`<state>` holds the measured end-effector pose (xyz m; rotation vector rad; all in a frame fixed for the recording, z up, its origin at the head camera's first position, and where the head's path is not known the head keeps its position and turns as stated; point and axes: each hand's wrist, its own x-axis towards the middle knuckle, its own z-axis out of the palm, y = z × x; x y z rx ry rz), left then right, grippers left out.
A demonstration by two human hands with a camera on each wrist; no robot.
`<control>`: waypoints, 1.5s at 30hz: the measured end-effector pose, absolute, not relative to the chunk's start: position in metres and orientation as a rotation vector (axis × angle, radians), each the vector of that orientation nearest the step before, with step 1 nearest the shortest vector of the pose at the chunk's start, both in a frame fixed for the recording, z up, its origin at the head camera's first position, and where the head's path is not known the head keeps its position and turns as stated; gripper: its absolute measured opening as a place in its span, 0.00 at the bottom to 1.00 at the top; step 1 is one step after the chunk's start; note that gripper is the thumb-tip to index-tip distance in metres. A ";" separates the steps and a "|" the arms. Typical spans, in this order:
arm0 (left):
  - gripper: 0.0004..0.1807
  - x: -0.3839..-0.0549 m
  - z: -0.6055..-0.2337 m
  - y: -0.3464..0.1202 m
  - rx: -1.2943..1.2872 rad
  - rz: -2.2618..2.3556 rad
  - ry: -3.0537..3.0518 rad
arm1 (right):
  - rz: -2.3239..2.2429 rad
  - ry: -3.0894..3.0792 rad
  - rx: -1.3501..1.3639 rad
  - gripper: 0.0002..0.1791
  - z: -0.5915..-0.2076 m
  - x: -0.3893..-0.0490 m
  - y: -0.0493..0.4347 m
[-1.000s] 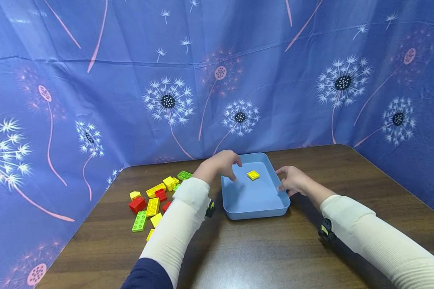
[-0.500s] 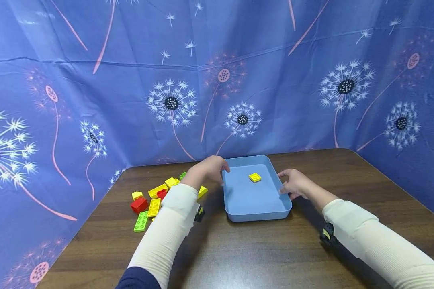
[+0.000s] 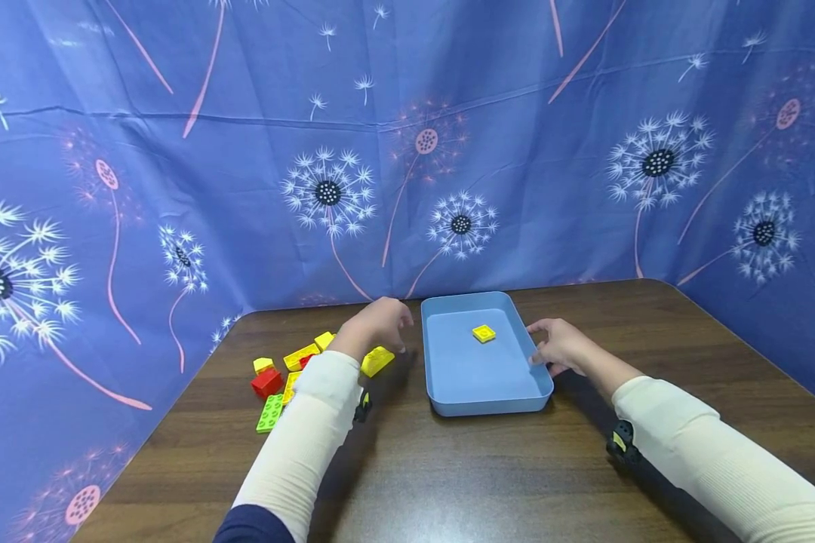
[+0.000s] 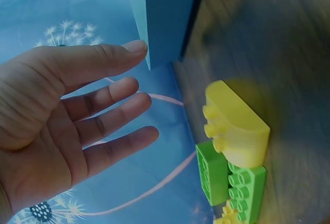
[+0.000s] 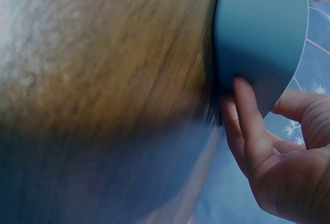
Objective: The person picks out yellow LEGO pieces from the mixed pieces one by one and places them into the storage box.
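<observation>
My left hand (image 3: 375,326) hovers between the loose bricks and the tray, fingers spread and relaxed, holding nothing. Below and beside it lies a yellow rounded building brick (image 3: 377,361); in the left wrist view this yellow brick (image 4: 238,123) sits close to two green bricks (image 4: 211,175). The blue tray (image 3: 489,406) rests on the table with one small square yellow brick (image 3: 484,333) inside. My right hand (image 3: 562,347) grips the tray's right side; in the right wrist view its fingers (image 5: 247,113) lie on the outer wall and the thumb reaches over the rim.
Left of the tray lie several more bricks, among them a red brick (image 3: 267,382), a flat green brick (image 3: 270,412) and a yellow brick (image 3: 302,356). My left forearm hides part of this pile. A blue dandelion-print cloth (image 3: 407,151) hangs behind the wooden table (image 3: 435,475).
My left hand has moved left from over the tray, past its left rim, to beside the yellow rounded brick. My right hand has kept its grip on the tray.
</observation>
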<state>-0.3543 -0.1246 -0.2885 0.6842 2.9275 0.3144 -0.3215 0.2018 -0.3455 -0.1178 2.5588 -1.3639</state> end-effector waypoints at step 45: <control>0.13 -0.370 -0.325 -0.132 0.490 0.052 2.880 | -1.354 2.571 -0.091 0.38 -0.346 -0.321 0.200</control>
